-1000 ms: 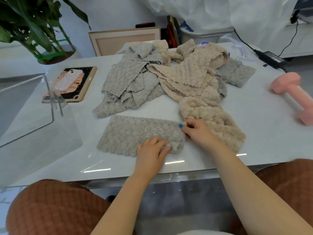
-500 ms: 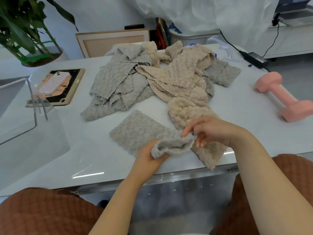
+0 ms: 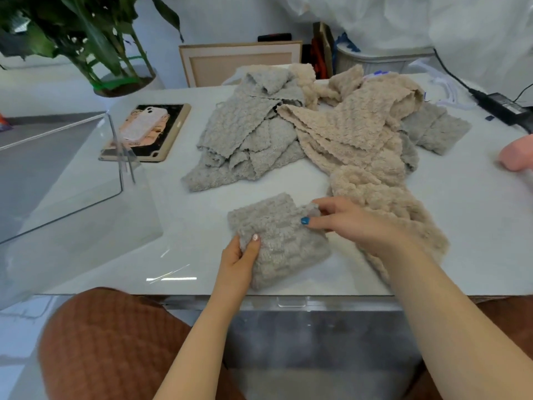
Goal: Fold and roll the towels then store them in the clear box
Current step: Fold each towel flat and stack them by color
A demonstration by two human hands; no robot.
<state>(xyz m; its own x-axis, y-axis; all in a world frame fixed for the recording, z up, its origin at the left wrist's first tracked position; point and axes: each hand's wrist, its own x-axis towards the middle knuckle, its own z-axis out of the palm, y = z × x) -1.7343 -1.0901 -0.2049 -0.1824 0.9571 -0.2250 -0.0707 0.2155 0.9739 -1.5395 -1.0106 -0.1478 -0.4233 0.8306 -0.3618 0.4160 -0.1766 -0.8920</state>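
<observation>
Both hands pinch the folded grey towel [image 3: 278, 243] by the table's [image 3: 199, 255] near edge, left hand [image 3: 240, 259] at its near-left corner, right hand [image 3: 350, 225] at its far-right edge; best square the edges, press flat, then roll tight.

The grey towel [image 3: 284, 241] is nubbly, matt fleece; the counter [image 3: 202, 249] glossy, smooth white; at nine o'clock, the box [image 3: 57, 180] clear glossy plastic.
</observation>
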